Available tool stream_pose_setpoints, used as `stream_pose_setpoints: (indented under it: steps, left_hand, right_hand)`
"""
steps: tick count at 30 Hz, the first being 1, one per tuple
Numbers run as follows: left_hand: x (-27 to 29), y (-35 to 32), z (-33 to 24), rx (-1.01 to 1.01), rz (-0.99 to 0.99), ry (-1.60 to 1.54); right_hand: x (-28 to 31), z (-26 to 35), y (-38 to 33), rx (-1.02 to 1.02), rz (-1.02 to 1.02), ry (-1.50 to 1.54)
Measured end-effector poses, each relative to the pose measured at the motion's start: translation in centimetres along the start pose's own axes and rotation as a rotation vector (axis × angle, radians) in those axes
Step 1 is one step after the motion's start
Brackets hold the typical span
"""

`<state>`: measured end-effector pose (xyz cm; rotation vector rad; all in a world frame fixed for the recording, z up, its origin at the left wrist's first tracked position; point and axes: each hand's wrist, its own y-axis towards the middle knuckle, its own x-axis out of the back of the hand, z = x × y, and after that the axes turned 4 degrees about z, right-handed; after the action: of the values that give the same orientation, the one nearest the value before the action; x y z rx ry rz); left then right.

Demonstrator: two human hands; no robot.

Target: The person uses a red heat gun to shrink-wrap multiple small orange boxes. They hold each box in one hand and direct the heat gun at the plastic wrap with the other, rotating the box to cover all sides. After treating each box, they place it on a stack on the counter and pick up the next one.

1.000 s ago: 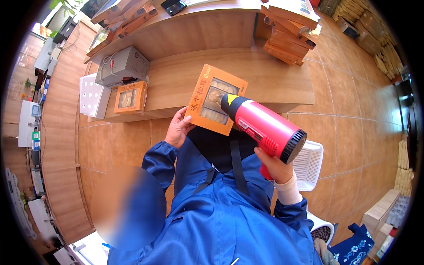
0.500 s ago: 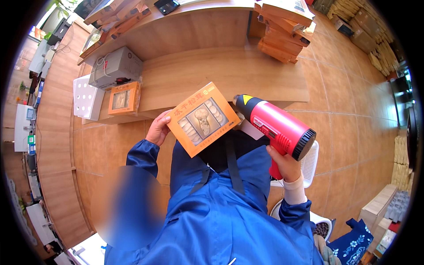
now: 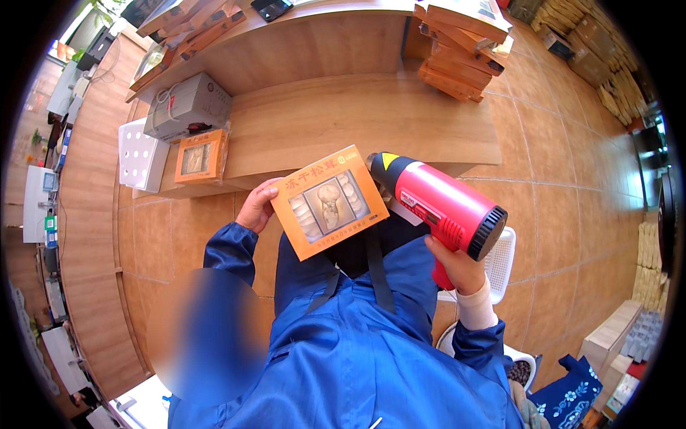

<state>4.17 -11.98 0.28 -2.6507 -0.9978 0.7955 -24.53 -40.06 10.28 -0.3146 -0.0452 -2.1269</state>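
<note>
From the head camera I look down on my own blue work jacket and two bare hands raised in front of my chest. My left hand (image 3: 257, 206) is closed on the left edge of a flat orange cardboard box with a clear window in its lid (image 3: 329, 201), fingers wrapped behind it and thumb at the rim, so the box is held face up and tilted, its long axis running from lower left to upper right. My right hand (image 3: 457, 266) is clenched around the grip of a red heat gun with a black nozzle and black rear vent (image 3: 437, 204). The gun's barrel lies along a line from lower right to upper left, and its nozzle sits just beside the box's upper right corner, close but, as far as I can tell, not touching. So the box lies to the left of the gun's muzzle, and the right hand is the one bringing the tool toward it. Beyond both hands is a low wooden counter (image 3: 400, 114); on its left end rests a second orange windowed box (image 3: 201, 156), next to a grey carton (image 3: 187, 106). A white perforated plastic basket (image 3: 502, 261) stands on the tiled floor behind my right hand.
</note>
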Motion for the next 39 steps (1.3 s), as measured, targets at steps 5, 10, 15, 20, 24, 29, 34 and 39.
stream_pose_setpoints:
  steps: [5,10,15,20,24,29,34,39]
  left_hand:
    - [1.4,0.1,0.0,0.000,-0.085,-0.046]
    - [2.1,-0.1,-0.1,0.015,-0.147,-0.093]
    - [3.0,0.0,0.0,0.023,-0.124,-0.064]
    - [2.3,-0.1,-0.4,0.029,-0.033,-0.029]
    - [2.2,0.1,-0.1,0.043,0.021,0.005]
    - [1.7,0.3,0.0,0.055,-0.016,0.000]
    - [3.7,0.9,1.7,0.047,-0.141,-0.086]
    - [1.6,2.0,4.1,0.139,-0.203,-0.032]
  right_hand:
    - [0.8,-0.2,-1.8,-0.077,0.037,0.019]
    - [1.4,-0.9,-3.1,-0.101,0.093,0.023]
    - [1.2,-0.8,-3.0,-0.106,0.098,0.032]
    - [0.9,-0.8,-1.9,-0.023,0.104,-0.029]
    - [-0.1,0.0,-0.4,-0.023,0.081,0.025]
    - [-0.7,0.6,0.1,-0.040,0.085,0.025]
    - [-0.6,0.5,-0.3,-0.100,0.097,0.077]
    - [-0.8,-0.3,-0.4,-0.102,0.041,0.019]
